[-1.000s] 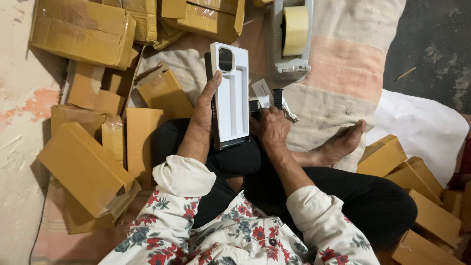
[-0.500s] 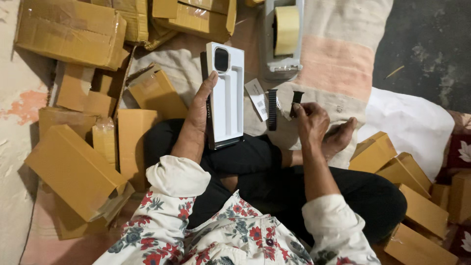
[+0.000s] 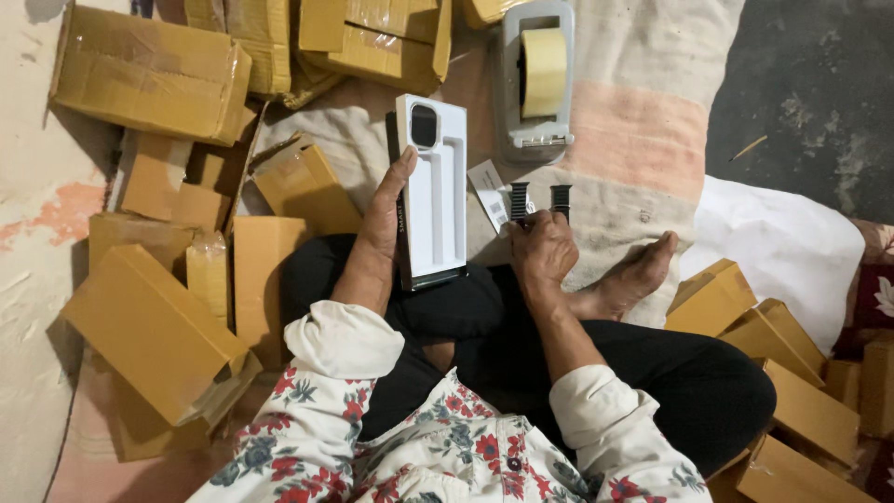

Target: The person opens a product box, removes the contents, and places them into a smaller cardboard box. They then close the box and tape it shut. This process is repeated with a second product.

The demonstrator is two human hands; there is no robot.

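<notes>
Holding a white watch tray (image 3: 436,191) upright over the lap, the left hand (image 3: 384,219) is gripping its edge, while the right hand (image 3: 543,250) is closing around two black strap pieces (image 3: 538,200) beside a tape dispenser (image 3: 535,79) on the floor.

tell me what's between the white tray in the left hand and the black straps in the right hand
In the head view, a small white card lies on the blanket between the white tray and the black straps, just beside the straps.
</notes>
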